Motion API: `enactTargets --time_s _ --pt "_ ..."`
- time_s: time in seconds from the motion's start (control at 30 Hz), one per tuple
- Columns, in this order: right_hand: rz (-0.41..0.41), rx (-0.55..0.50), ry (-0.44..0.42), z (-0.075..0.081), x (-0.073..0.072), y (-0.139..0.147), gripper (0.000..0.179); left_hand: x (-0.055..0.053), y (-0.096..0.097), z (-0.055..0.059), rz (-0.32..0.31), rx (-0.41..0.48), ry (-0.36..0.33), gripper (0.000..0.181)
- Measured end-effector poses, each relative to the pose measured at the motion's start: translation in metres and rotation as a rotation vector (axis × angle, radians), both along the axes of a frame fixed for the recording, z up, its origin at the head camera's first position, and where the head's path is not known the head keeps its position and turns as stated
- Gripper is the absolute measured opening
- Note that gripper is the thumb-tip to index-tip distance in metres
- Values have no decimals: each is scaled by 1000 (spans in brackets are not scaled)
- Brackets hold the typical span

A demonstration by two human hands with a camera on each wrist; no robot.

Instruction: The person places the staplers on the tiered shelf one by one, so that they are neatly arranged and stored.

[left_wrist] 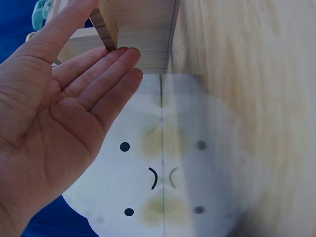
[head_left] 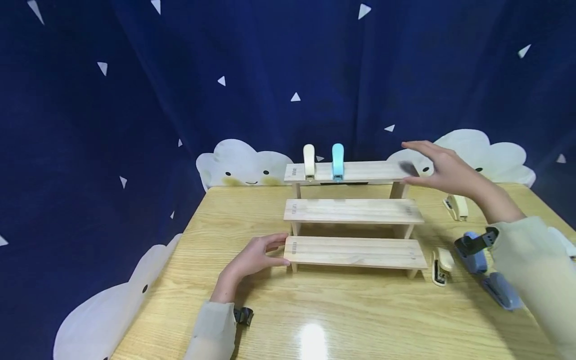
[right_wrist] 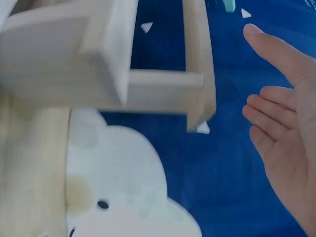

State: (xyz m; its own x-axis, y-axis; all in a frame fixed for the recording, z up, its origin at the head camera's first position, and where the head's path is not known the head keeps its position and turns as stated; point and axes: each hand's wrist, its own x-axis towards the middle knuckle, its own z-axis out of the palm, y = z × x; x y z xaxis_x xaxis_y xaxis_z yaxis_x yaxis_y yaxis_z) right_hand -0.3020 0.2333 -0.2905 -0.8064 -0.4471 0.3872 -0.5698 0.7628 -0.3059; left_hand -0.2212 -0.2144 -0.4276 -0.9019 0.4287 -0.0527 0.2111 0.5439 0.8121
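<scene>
A three-tier wooden stand [head_left: 355,250] sits on the table. My left hand [head_left: 256,256] holds the left end of its lowest shelf, thumb at the front corner and fingers at the back. In the left wrist view, the fingers [left_wrist: 106,81] reach to the edge of the board. My right hand [head_left: 452,170] is raised by the right end of the top shelf, thumb and fingers spread apart. In the right wrist view, a gap separates that hand [right_wrist: 291,123] from the wood. A cream stapler [head_left: 309,161] and a light-blue stapler [head_left: 338,161] stand on the top shelf's left half.
Right of the stand lie two cream staplers, a nearer one [head_left: 443,265] and a farther one [head_left: 458,206]. Blue staplers [head_left: 501,290] lie partly under the right forearm. A white object [head_left: 562,241] shows at the right edge. Behind the table [head_left: 216,215] hangs a dark-blue curtain [head_left: 270,60].
</scene>
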Motion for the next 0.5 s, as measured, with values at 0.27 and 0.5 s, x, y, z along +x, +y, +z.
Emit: enactTargets --time_s 0.27,0.5 --pt "-36 26 21 -23 27 45 85 0 1 0 1 -2 15 75" --pt "-103 60 14 -55 51 83 83 1 0 -1 -1 -1 9 75"
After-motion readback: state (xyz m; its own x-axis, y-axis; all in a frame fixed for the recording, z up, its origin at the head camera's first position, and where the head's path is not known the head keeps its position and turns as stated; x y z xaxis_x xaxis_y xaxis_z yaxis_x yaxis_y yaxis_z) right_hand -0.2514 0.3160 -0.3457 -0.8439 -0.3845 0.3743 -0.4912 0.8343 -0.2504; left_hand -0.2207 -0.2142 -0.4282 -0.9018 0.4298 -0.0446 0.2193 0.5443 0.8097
